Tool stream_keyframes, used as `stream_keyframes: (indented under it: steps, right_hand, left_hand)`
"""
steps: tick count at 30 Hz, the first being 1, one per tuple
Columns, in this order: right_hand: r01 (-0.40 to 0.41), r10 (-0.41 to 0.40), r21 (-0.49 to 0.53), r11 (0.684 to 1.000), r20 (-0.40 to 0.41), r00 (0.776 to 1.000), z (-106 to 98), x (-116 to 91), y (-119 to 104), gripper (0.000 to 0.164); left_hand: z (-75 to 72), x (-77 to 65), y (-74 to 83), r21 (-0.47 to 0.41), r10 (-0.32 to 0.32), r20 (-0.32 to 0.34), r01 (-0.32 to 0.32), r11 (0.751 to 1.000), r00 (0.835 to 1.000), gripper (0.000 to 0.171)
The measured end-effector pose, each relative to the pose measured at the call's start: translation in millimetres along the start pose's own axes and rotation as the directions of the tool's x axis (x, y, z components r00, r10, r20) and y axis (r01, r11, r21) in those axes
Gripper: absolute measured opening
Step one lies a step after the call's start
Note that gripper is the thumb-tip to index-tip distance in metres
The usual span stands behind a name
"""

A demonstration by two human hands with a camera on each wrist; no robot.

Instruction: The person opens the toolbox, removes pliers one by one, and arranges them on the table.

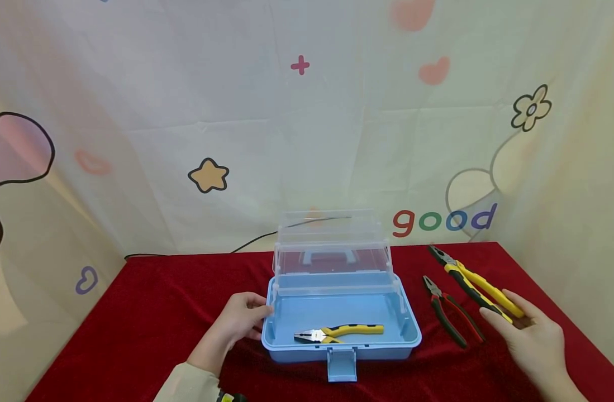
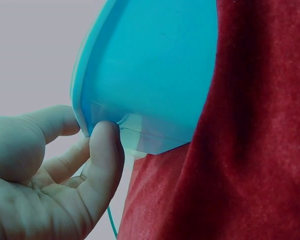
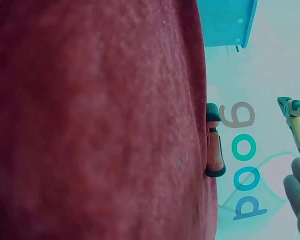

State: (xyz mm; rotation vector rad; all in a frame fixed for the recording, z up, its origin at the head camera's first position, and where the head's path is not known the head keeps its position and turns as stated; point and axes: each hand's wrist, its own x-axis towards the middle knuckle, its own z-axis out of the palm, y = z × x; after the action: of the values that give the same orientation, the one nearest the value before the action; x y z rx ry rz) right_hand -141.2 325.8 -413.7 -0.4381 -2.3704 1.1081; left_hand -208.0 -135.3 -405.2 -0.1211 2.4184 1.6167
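Observation:
A light blue toolbox (image 1: 341,353) with its clear lid (image 1: 332,254) raised stands on red cloth. My left hand (image 1: 242,317) pinches its left rim, thumb on top and fingers on the outer wall; the left wrist view shows those fingers (image 2: 106,160) against the blue side (image 2: 155,65). Inside the box, near its front wall, lie yellow-and-black pliers (image 1: 354,330). In my right hand (image 1: 535,338) are other yellow-and-black pliers (image 1: 475,282), gripped by the handles, jaws pointing away to the upper left. Red-and-black pliers (image 1: 447,307) lie on the cloth between the box and that hand.
The red cloth (image 1: 186,301) covers the table. Behind it hangs a pale printed curtain (image 1: 327,139), close to the table's back edge, with more curtain at both sides. A dark cable (image 1: 256,241) runs behind the box. The latch (image 1: 342,365) hangs down in front.

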Motion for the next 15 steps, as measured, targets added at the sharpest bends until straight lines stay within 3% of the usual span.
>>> stream_keyframes:
  steps: [15]
  right_hand:
    - [-0.06, 0.06, -0.071, 0.996, 0.001, 0.998, -6.6, 10.2, 10.5, 0.067]
  left_hand:
    - [-0.3, -0.3, 0.4, -0.005, 0.003, 0.007, -0.003, 1.0, 1.0, 0.027]
